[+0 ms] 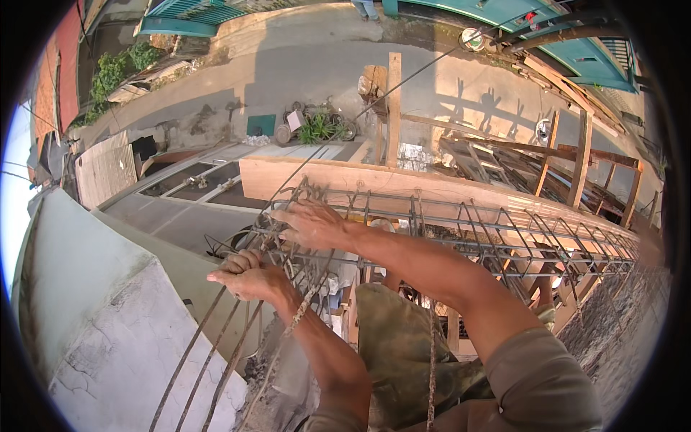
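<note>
My left hand point(247, 275) is closed in a fist among rusty steel bars that run up from the lower left; what is inside it is hidden. Just above and right of it, my right hand point(313, 223) has its fingers curled over the crowded joint of a rebar cage point(468, 248). The cage, made of long bars with square stirrups, stretches to the right along a pale wooden board point(432, 191). My forearms cover part of the steelwork.
A white cracked masonry ledge point(137, 338) lies lower left, rough concrete point(612, 338) right. Below are a grey roof point(155, 219), upright timbers point(581, 158), a street point(302, 65) with potted plants point(314, 129) and a person's legs point(366, 11). A diagonal cable crosses above the board.
</note>
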Tool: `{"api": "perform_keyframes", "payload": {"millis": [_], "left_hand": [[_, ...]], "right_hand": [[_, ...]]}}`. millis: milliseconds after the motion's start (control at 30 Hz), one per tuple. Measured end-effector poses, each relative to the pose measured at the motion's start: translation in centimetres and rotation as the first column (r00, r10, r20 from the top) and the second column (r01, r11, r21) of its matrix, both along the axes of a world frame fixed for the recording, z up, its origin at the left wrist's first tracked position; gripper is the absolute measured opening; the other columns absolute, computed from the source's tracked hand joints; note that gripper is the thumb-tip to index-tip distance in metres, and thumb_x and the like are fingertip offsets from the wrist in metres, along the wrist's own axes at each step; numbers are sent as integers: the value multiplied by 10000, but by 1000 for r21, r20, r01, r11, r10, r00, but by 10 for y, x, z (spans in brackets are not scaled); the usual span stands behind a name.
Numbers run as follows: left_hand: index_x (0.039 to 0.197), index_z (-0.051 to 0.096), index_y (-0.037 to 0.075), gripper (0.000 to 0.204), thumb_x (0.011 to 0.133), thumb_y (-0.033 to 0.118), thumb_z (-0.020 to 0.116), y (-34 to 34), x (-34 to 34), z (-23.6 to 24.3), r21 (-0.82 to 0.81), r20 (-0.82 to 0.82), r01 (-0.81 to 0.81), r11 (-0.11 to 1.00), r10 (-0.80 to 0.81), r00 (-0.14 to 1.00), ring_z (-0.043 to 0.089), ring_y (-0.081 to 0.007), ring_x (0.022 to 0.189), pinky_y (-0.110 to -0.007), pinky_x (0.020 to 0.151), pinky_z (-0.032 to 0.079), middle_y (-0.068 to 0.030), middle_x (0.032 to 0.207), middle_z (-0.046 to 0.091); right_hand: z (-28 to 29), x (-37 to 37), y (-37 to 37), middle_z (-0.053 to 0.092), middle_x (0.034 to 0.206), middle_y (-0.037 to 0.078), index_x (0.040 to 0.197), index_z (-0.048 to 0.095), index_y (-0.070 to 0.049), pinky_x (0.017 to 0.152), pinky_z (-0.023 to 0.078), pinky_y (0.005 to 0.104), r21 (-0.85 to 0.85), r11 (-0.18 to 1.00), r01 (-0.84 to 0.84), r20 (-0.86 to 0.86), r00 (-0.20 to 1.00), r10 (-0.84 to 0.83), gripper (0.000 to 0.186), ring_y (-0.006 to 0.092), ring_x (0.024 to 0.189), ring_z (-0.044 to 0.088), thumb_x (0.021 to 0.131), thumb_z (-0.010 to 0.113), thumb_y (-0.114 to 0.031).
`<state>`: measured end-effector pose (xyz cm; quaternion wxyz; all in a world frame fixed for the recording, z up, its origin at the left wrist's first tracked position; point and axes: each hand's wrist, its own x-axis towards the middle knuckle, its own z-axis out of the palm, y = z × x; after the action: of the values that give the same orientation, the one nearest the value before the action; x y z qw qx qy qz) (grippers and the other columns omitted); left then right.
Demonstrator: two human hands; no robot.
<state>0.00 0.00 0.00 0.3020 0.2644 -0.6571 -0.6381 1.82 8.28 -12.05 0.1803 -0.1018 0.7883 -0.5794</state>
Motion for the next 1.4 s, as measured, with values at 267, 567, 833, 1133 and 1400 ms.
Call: {"api": "perform_keyframes", "payload": {"millis": [267, 567, 833, 1133, 1400], "left_hand": [[654, 170, 160, 546, 1023, 494, 394, 0, 4, 31, -44, 55, 7, 999, -5, 998, 159, -115, 493, -281, 467, 181, 23, 551, 147], [744, 378, 119, 394, 1009, 388, 489, -18, 14, 18, -31, 74, 206, 978, -203, 976, 431, -145, 610, -276, 597, 357, -18, 642, 408], [950, 577, 0, 318, 995, 313, 545, -17, 34, -22, -189, 479, 338, 922, -214, 851, 583, -186, 957, -320, 871, 470, -133, 984, 643], [882, 523, -122, 519, 1026, 372, 449, -9, 33, -9, -463, 387, 325, 825, -142, 911, 657, -244, 823, -337, 787, 574, -228, 902, 648], [815, 484, -47, 549, 1042, 436, 355, -3, 21, -11, -316, 316, 132, 940, -28, 948, 596, -234, 768, -370, 760, 515, -187, 806, 630]], "right_hand": [[9, 0, -6, 645, 992, 147, 1037, 632, -93, 816, 486, 482, -132, 991, -4, 10, 1000, 5, 274, 366, 955, 617, 969, 485, -313], [-4, -4, -19, 657, 809, 198, 885, 638, -43, 741, 491, 512, -193, 959, 206, 150, 972, -179, 302, 403, 838, 642, 959, 509, -306], [0, -10, -23, 665, 837, 201, 877, 649, -43, 760, 494, 495, -170, 933, 316, 331, 911, -247, 324, 404, 859, 644, 956, 503, -321], [2, -14, -16, 663, 856, 201, 888, 639, -36, 758, 491, 491, -218, 945, 243, 237, 953, -190, 292, 404, 877, 641, 948, 522, -297], [-5, -26, -12, 672, 890, 195, 956, 651, -27, 771, 499, 472, -179, 956, 232, 306, 937, -170, 260, 385, 892, 654, 925, 569, -272]]}}
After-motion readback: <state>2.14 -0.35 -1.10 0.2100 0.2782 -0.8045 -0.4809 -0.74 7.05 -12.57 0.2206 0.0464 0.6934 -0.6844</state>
